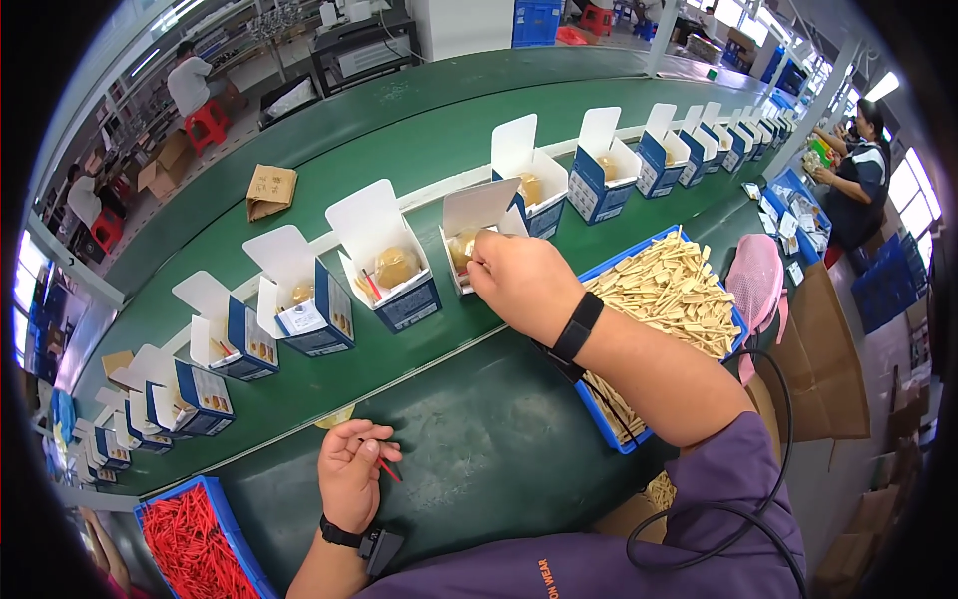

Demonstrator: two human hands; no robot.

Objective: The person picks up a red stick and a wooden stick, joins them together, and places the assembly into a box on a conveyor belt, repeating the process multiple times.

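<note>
My left hand (351,473), low over the dark green table, is closed on a thin red stick (390,470) that pokes out past its fingers. My right hand (523,283) reaches forward to an open blue-and-white carton (479,205) on the green belt. Its fingers are bent together at the carton's opening, beside a round tan item (461,247) inside; what they hold, if anything, is hidden. Just left of it, another open carton (411,302) contains a round tan item (397,266) and a red stick (372,286) along its side.
Several open cartons line the green belt (344,150). Under my right forearm sits a blue tray (739,321) of flat wooden pieces; another blue tray (236,544) of red sticks is at lower left. A brown paper packet (270,192) lies across the belt. A co-worker (858,185) stands far right.
</note>
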